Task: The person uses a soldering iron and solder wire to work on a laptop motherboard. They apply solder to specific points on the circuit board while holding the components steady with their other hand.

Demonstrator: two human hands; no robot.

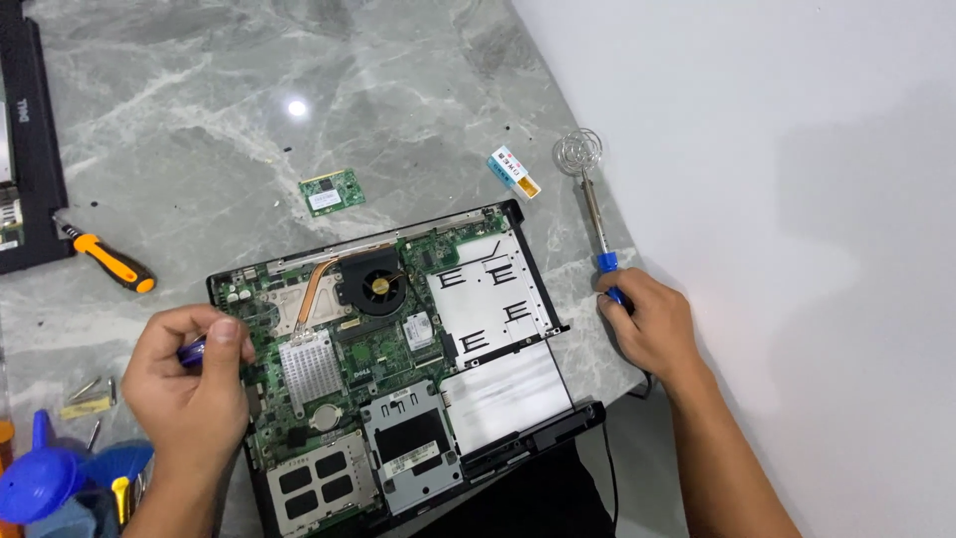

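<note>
Gripping soldering iron (597,234) right-handed (645,324), purple tool (192,351) left-handed (194,384) over motherboard (349,359); hot tip could scorch tabletop (199,149).

two bare hands, left hand (189,384), right hand (647,324), bare forearms, no sleeves, rings or gloves

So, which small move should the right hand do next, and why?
Probably lift the soldering iron off its wire stand: the right hand already grips its blue handle, while the left hand holds a small purple tool on the laptop board.
</note>
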